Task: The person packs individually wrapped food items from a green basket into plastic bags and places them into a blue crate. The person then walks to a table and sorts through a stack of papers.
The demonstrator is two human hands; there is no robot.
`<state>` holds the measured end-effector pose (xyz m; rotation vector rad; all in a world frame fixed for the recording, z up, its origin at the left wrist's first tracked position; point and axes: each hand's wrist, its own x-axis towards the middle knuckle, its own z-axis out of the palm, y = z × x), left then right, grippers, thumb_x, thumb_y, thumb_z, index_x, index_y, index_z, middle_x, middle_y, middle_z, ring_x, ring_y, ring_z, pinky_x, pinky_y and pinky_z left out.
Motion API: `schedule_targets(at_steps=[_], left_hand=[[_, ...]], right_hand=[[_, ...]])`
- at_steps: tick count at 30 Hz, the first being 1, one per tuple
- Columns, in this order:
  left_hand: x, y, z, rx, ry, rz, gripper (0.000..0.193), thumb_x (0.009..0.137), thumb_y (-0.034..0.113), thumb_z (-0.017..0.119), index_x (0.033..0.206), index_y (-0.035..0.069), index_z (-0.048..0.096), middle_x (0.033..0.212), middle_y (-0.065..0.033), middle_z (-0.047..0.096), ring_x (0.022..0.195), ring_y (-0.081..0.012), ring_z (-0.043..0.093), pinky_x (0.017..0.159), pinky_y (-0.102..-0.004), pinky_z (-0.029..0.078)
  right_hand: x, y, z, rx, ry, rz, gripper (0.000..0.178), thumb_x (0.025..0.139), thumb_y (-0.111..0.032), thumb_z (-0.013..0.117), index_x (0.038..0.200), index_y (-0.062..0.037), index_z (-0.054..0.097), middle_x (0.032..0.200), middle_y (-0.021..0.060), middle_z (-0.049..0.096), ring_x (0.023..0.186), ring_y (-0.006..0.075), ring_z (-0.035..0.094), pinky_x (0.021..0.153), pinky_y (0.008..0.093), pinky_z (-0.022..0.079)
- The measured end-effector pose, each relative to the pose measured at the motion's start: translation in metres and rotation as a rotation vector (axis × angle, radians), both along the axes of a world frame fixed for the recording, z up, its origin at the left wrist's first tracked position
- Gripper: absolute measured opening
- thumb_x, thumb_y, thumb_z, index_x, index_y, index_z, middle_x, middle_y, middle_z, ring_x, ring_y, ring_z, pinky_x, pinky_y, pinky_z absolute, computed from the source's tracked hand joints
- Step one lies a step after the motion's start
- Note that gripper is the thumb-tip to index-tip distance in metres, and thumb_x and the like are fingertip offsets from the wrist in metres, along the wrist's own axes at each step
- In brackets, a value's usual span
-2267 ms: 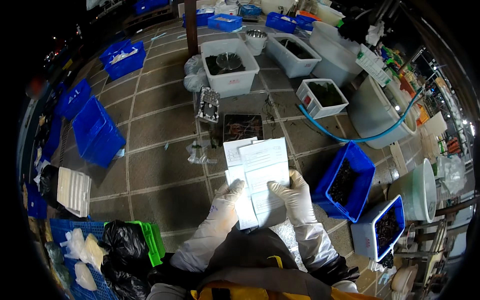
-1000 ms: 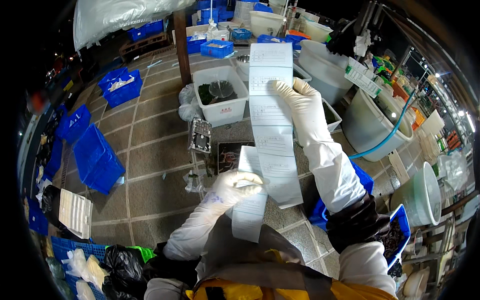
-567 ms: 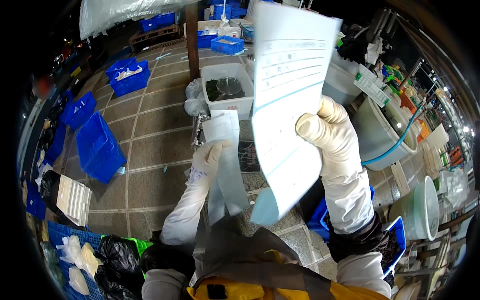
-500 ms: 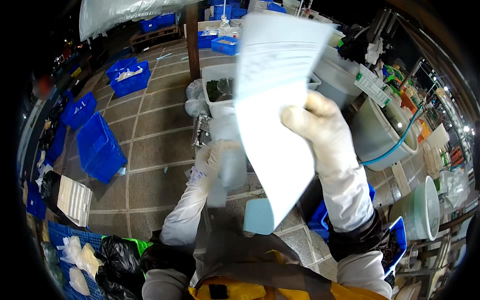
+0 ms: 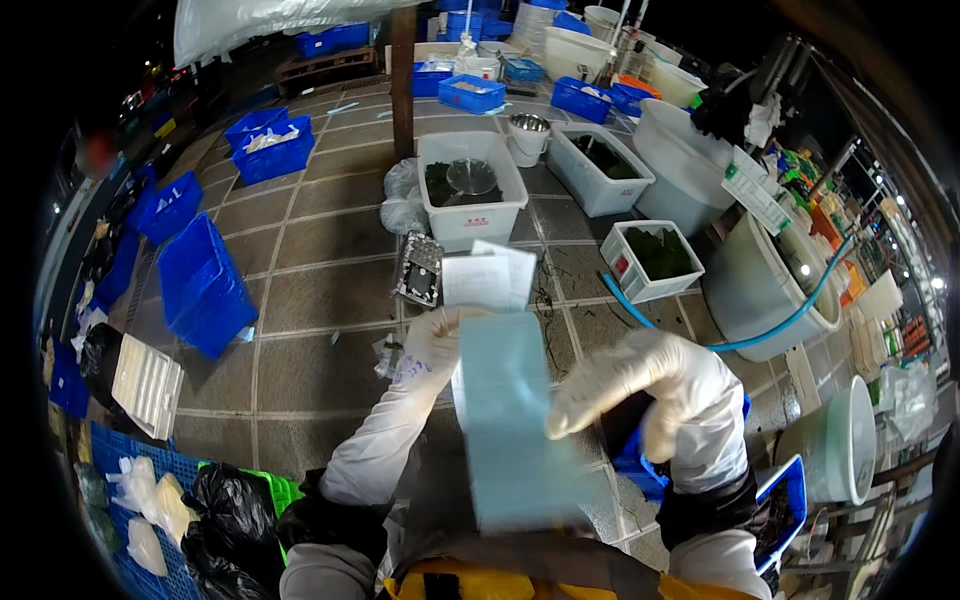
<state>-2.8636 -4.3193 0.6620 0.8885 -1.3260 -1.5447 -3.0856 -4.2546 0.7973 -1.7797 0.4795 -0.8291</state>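
Observation:
My left hand (image 5: 425,350), in a white glove with blue pen marks on the cuff, is closed on a stack of paper sheets at the middle of the view. White printed sheets (image 5: 487,280) stick out beyond its fingers. A light blue sheet (image 5: 505,400) hangs from the stack toward my body, its lower end smeared by motion. My right hand (image 5: 650,380), also in a white glove, stands beside the blue sheet's right edge. Its fingers are bent and its thumb is apart from them, with nothing seen between. I cannot tell whether its fingertips touch the sheet.
White tubs with dark green contents (image 5: 470,215), a white bucket (image 5: 527,140) and a small white box (image 5: 650,262) stand ahead. A blue hose (image 5: 770,340) curves by large tanks at right. Blue crates (image 5: 203,290) stand left. A wooden post (image 5: 402,90) rises ahead.
My right hand has let go of the raised white sheet and come down to the right. That sheet is no longer held up, and the light blue one now lies across the middle.

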Motion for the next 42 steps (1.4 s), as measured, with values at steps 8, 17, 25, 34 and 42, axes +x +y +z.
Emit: schedule_targets(at_steps=[8,17,25,34,42], left_hand=[[-0.016,-0.007,0.012,-0.495,-0.190,0.075,0.024,0.082,-0.006,0.055,0.100,0.004,0.067,0.094,-0.0069,0.067,0.084,-0.0124,0.062,0.075,-0.0243,0.050],[-0.009,0.005,0.004,-0.027,0.225,-0.015,0.014,0.087,0.002,0.058,0.098,0.005,0.067,0.084,0.0027,0.063,0.064,-0.0005,0.046,0.059,-0.0158,0.040],[-0.005,0.021,-0.007,0.151,-0.037,-0.205,0.024,0.085,0.015,0.066,0.106,0.003,0.063,0.092,-0.0014,0.065,0.082,-0.0088,0.059,0.075,-0.0240,0.048],[-0.014,0.012,-0.020,0.028,0.212,-0.065,0.016,0.083,0.001,0.062,0.099,0.002,0.064,0.092,-0.0039,0.066,0.078,-0.0086,0.060,0.068,-0.0242,0.050],[-0.003,0.018,0.002,0.172,0.276,-0.239,0.014,0.088,0.012,0.058,0.096,0.004,0.065,0.089,-0.0034,0.065,0.078,-0.0105,0.061,0.069,-0.0233,0.049]], right_hand=[[0.027,-0.025,-0.027,-0.444,0.680,-0.650,0.041,0.069,-0.011,0.074,0.108,-0.0067,0.061,0.103,0.0101,0.063,0.094,0.0238,0.059,0.082,0.0343,0.048],[0.035,-0.022,-0.038,-0.085,0.550,-0.710,0.032,0.070,-0.004,0.071,0.100,-0.0058,0.060,0.079,0.0068,0.056,0.074,0.0180,0.057,0.070,0.0307,0.047],[0.030,-0.028,-0.026,-0.384,0.296,-0.824,0.016,0.074,0.005,0.066,0.087,-0.0049,0.064,0.085,0.0024,0.058,0.080,0.0133,0.056,0.072,0.0273,0.047],[0.024,-0.014,-0.035,-0.534,0.482,-0.832,0.041,0.074,-0.023,0.072,0.108,-0.0038,0.061,0.099,0.0143,0.063,0.092,0.0301,0.059,0.083,0.0372,0.048],[0.025,-0.012,-0.048,-0.058,0.482,-0.714,0.018,0.074,0.000,0.069,0.091,-0.0013,0.064,0.084,0.0072,0.061,0.073,0.0130,0.061,0.065,0.0257,0.049]])
